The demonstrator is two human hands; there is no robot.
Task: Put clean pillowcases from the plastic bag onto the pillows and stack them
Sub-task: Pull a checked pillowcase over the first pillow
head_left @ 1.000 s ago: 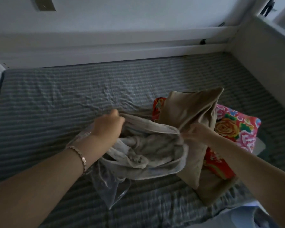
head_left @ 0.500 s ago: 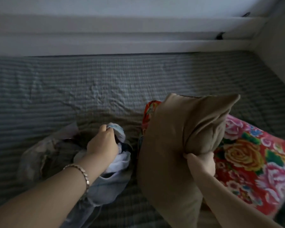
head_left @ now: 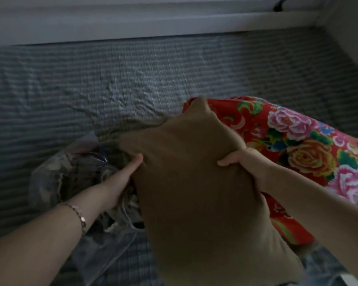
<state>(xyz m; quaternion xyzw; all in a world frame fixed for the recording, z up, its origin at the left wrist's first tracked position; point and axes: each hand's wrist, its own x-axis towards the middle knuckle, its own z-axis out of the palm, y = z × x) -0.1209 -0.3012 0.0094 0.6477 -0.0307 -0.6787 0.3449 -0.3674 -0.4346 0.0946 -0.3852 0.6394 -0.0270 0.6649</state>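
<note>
Grey striped bed sheet (head_left: 132, 79) covers the mattress, bounded at the far side by a white bed rail (head_left: 132, 23).

Right hand (head_left: 246, 164): fingers (head_left: 225, 162) clenched into the upper right edge of the plain tan fabric pillow (head_left: 194, 193), bunching the cloth.

Left hand (head_left: 122, 176): thumb lies straight against the pillow's left edge. The other fingers are hidden behind it, so a grasp cannot be confirmed.

The pillow is held up over the sheet, in front of the red floral pillow (head_left: 310, 157) and beside the clear plastic bag (head_left: 50, 178) of pale cloth (head_left: 122, 205).

Recommended: support both long edges evenly, keep clear of the bag, and lead with a short end into the pillowcase.

The long axis runs from the person toward the far rail, one corner pointing away.
</note>
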